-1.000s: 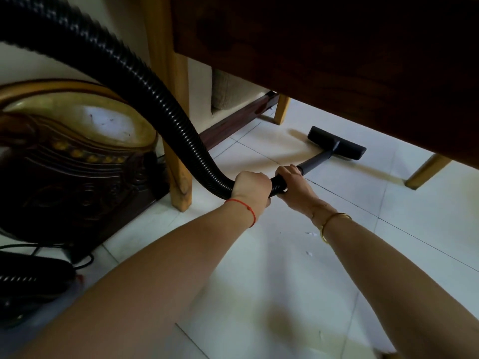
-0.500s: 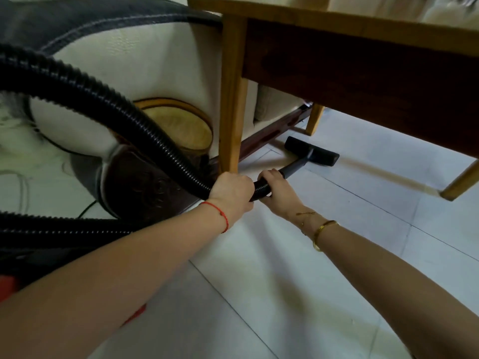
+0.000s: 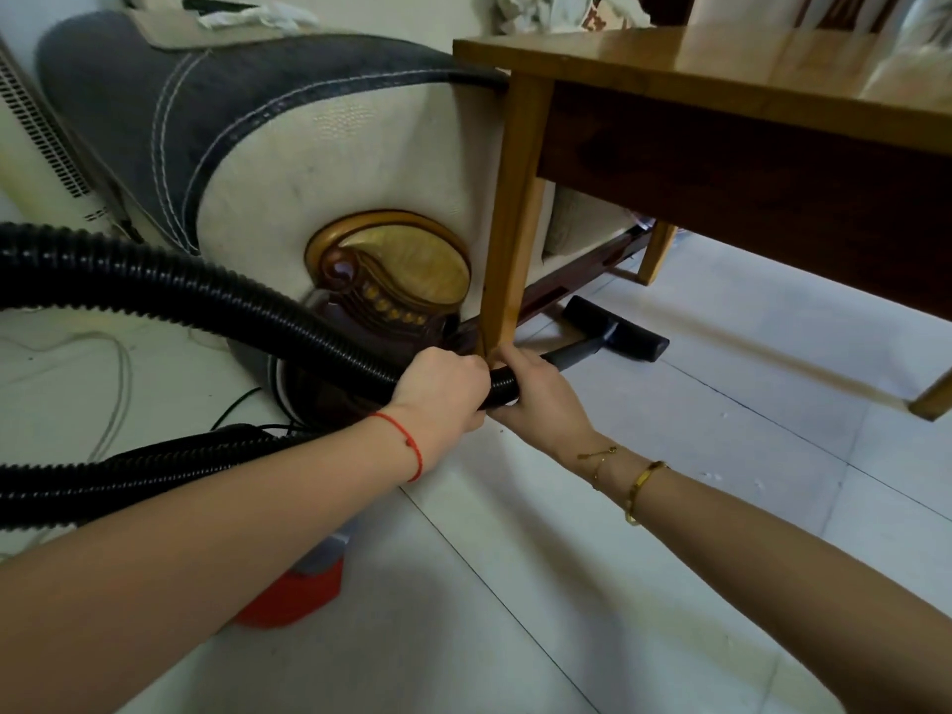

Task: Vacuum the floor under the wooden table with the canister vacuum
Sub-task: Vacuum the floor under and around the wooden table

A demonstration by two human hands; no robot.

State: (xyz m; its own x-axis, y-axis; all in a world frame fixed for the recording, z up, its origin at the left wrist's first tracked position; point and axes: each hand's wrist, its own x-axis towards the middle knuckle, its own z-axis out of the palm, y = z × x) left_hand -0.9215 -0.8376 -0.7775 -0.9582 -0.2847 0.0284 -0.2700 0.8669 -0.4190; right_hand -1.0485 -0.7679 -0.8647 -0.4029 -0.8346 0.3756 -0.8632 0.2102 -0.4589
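A black ribbed vacuum hose (image 3: 196, 296) curves in from the left to a short grey wand (image 3: 579, 351). The wand ends in a flat black floor nozzle (image 3: 615, 328) lying on the white tiles just under the wooden table (image 3: 721, 69). My left hand (image 3: 440, 391) grips the end of the hose. My right hand (image 3: 541, 396) grips the hose cuff where it meets the wand, right beside the table's near leg (image 3: 507, 224). A red and grey part of the canister (image 3: 299, 590) shows beneath my left forearm.
A sofa arm (image 3: 309, 146) with a carved dark wood and gold front stands close left of the table leg. Two more table legs (image 3: 657, 252) (image 3: 935, 396) stand on the tiles. Cables (image 3: 111, 383) trail on the floor at left. A white radiator (image 3: 41, 131) lies far left.
The view has risen and pulled back, so the tabletop and sofa arm now show. The nozzle has come back toward the near table leg, with both hands still gripping the hose.
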